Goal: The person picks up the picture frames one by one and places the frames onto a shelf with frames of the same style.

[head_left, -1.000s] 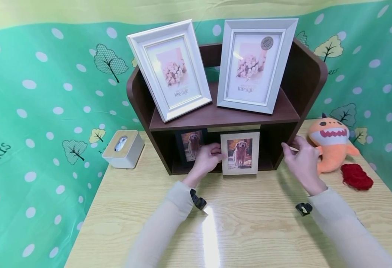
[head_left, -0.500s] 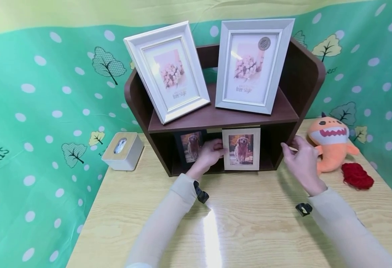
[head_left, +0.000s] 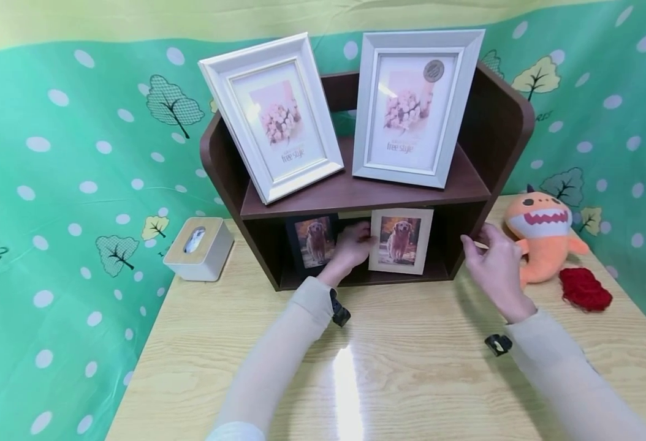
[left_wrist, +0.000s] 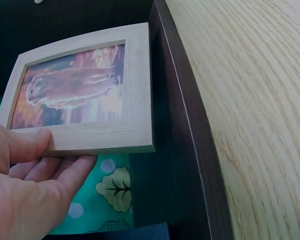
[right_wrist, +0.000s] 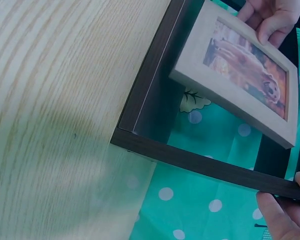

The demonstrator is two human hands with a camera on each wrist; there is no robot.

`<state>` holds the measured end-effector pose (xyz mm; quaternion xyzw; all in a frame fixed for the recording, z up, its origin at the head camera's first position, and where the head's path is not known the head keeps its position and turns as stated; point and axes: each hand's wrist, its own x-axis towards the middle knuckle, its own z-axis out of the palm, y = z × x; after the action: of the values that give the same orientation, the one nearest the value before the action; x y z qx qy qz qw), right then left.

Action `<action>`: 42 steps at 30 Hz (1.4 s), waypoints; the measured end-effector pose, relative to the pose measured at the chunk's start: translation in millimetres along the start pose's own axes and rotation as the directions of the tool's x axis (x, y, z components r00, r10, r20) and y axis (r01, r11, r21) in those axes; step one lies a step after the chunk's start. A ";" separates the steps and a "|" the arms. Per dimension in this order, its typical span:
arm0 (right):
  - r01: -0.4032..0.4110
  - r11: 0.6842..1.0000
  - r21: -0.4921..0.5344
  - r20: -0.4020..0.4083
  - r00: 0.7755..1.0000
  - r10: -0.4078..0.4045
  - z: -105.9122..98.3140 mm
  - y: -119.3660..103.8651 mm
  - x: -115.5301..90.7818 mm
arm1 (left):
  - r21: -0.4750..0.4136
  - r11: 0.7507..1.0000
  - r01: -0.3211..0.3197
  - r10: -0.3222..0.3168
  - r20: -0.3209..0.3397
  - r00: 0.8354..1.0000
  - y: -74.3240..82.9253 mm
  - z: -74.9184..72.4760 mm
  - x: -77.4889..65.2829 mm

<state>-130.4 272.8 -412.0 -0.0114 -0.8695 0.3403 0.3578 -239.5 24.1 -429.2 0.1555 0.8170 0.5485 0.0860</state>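
My left hand (head_left: 352,248) pinches the side edge of a beige picture frame (left_wrist: 137,95), thumb on its front and fingers behind. A dog photo fills the frame, which stands tilted inside the lower compartment of a dark brown shelf (head_left: 350,195). In the right wrist view its bottom edge shows inside the compartment. My right hand (head_left: 495,266) grips the front edge of the shelf's right side panel (right_wrist: 210,167) between thumb and fingers. Left of my left hand, a black picture frame (head_left: 313,244) with a similar dog photo leans in the same compartment.
On the upper shelf stand a white picture frame (head_left: 281,119) and a light grey one (head_left: 411,107). A tissue box (head_left: 200,250) sits left of the shelf. On the right are an orange shark plush (head_left: 546,236) and red yarn (head_left: 585,289). A patterned curtain (head_left: 108,153) hangs behind.
My left hand has moved deeper into the lower compartment and slightly right, carrying the beige picture frame inward and up from the front edge. My right hand stays on the side panel.
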 end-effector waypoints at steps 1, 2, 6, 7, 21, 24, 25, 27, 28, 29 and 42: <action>0.004 1.000 0.003 -0.001 1.000 -0.004 0.3 -0.2 0.2 | -0.011 1.000 0.001 -0.001 -0.003 1.000 -0.4 -0.2 0.9; 0.007 1.000 0.006 -0.001 1.000 -0.007 0.7 -0.5 0.4 | -0.025 1.000 0.000 0.000 -0.007 1.000 -1.1 -0.3 1.9; 0.015 1.000 -0.001 -0.008 1.000 -0.015 1.7 -1.6 1.1 | -0.068 0.998 -0.001 0.000 -0.016 1.000 -3.8 -2.0 5.3; 0.016 1.000 -0.002 -0.009 1.000 -0.016 1.6 -2.0 1.4 | -0.078 0.997 -0.002 0.001 -0.016 1.000 -4.1 -2.3 6.0; 0.027 1.000 -0.007 -0.012 1.000 -0.027 2.8 -2.0 1.8 | -0.106 0.994 0.036 -0.038 -0.020 0.999 -7.8 -2.0 16.9; 0.027 1.000 -0.008 -0.014 1.000 -0.027 1.9 -2.3 1.6 | -0.106 0.994 0.017 -0.020 -0.019 1.000 -7.6 -1.4 19.7; 0.027 1.000 -0.008 -0.014 1.000 -0.027 1.6 -2.3 1.5 | -0.102 0.995 0.016 -0.018 -0.021 1.000 -7.8 -0.9 20.7; 0.027 1.000 -0.008 -0.013 1.000 -0.027 1.0 -2.1 1.3 | -0.099 0.995 0.007 -0.010 -0.027 1.000 -7.1 0.0 21.9; 0.027 1.000 -0.008 -0.013 1.000 -0.027 0.8 -1.9 1.2 | -0.095 0.995 0.010 -0.013 -0.031 0.999 -6.9 0.6 22.4; 0.026 1.000 -0.009 -0.013 1.000 -0.026 0.7 -1.8 1.1 | -0.085 0.996 0.009 -0.012 -0.036 0.999 -6.6 1.2 23.1; 0.006 1.000 -0.015 -0.001 1.000 -0.006 -0.8 -1.2 -0.5 | -0.028 1.000 0.015 -0.017 -0.062 0.998 -7.2 6.5 27.9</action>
<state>-129.2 272.3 -411.1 -0.0116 -0.8719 0.3328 0.3591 -264.8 36.9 -437.6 0.1307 0.8129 0.5636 0.0668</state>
